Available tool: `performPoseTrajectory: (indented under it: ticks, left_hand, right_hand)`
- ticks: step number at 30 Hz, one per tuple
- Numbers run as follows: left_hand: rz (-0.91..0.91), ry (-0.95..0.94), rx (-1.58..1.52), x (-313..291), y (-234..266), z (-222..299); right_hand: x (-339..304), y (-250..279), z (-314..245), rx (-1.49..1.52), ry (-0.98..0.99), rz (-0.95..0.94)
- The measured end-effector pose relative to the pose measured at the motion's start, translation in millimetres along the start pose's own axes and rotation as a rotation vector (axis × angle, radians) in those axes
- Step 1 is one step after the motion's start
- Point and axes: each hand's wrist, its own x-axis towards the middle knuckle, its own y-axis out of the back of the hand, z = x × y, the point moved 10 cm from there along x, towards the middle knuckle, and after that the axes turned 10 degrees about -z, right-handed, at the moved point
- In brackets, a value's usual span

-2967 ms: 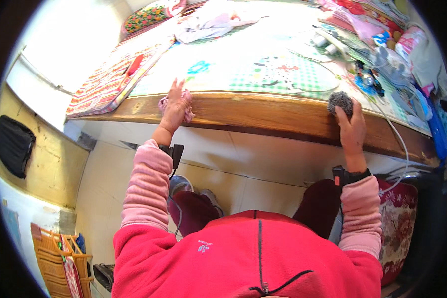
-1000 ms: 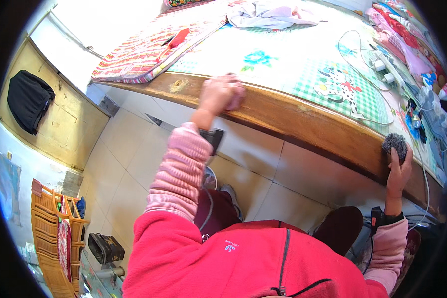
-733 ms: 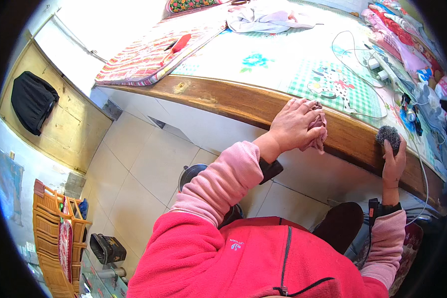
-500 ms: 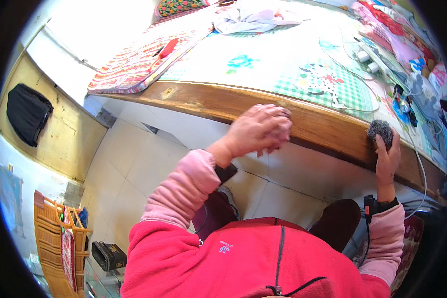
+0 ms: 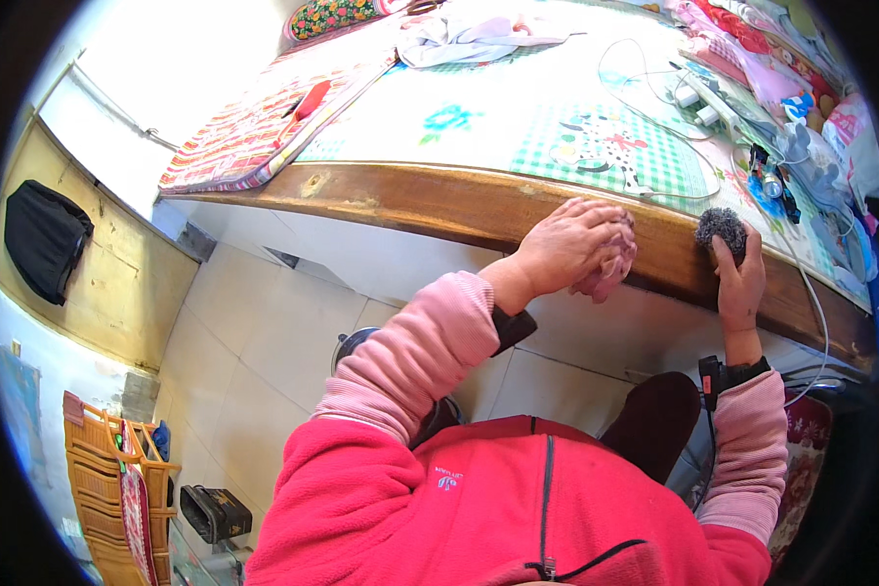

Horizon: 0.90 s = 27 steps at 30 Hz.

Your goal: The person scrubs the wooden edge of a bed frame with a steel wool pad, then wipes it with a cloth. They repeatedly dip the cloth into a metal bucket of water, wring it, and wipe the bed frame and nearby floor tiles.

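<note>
Board [image 5: 410,202]: brown wood, front edge of the bed, long axis running left to right across in front of the person and slanting down toward the right end.

Left hand [image 5: 568,246]: palm down over the board, fingers close together and slightly bent, with a cloth bunched under them.

Cloth [image 5: 612,273]: pink, crumpled, poking out past the fingertips on the right and hanging a bit below. The hand covers most of it, so I honestly can't tell how much is touching the wood.

Right hand [image 5: 740,273]: thumb and fingers curled around a scrubber, snug grip.

Scrubber [image 5: 720,225]: grey fuzzy ball, up at the board's top edge, just right of the cloth and apart from it.

Which hand's nearer: the left, for sure. Most of the board's length stretches off to the left of both hands; the right one sits closer to the far right end.

Bed top: green checked cover [image 5: 674,164] just behind the hands, striped mat [image 5: 230,137] off left, white cable [image 5: 826,332] dangling over the edge right of the right hand.
</note>
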Motion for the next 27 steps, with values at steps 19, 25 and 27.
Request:
performPoseTrajectory:
  ticks: [19,25,27]
  left_hand:
    - [0.061,1.463,-1.034,-629,-39,-221]
    - [0.147,1.777,-0.481,-660,-5,-229]
    - [0.191,1.756,-0.231,-631,46,-229]
  right_hand:
    - [18,6,58,0.127,-0.008,-0.012]
    - [15,2,47,0.208,0.028,-0.041]
    - [15,1,47,0.2,-0.006,-0.025]
